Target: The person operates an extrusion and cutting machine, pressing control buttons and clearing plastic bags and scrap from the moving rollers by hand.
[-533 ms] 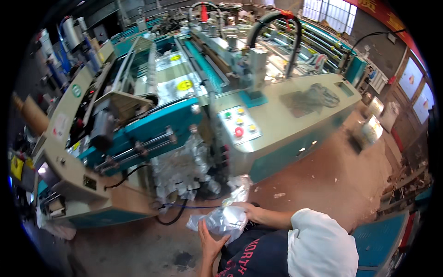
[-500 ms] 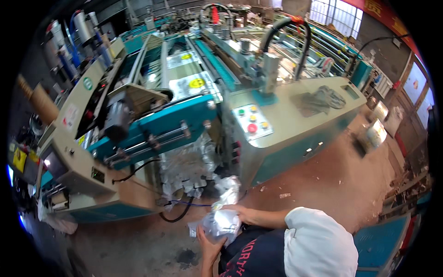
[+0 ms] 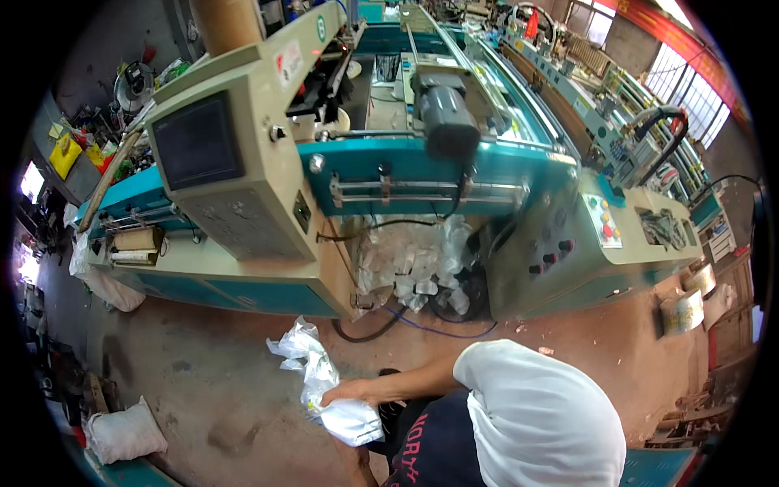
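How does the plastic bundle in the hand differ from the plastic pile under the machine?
The bundle is gripped by the right hand out over the open floor; the pile lies untouched in the machine's recess. The bundle is smaller and crumpled into a tight wad, the pile larger and spread loose. Both are clear, whitish plastic film.

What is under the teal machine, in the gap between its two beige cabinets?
Under the teal machine, a heap of clear plastic scraps fills the gap, with a black cable and a blue wire trailing onto the floor. Anything behind or beneath the heap is covered.
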